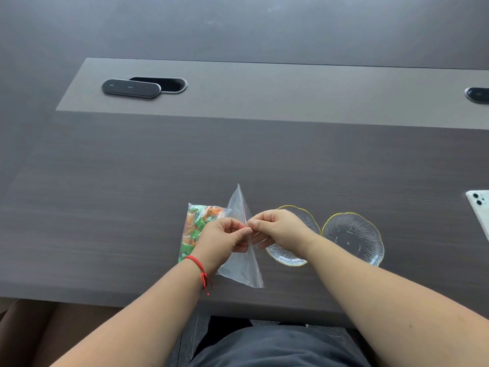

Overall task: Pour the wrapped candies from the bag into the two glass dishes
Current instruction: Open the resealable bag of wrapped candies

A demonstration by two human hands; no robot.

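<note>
Together, the left hand [225, 238] and right hand [277, 231] pinched the clear plastic zip bag's [240, 263] red-striped mouth between fingertips — its green and orange wrapped candies [197, 229] lay leftward.

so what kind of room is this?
Likely an office meeting room: long dark wood-grain table, an inset centre strip with a cable port and its slid-aside cover, a phone at the right edge.

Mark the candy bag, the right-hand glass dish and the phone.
candy bag [194, 229]: head view, candy-filled left part.
right-hand glass dish [353, 238]: head view, ribbed centre.
phone [480, 207]: head view, white back near the cameras.
</note>
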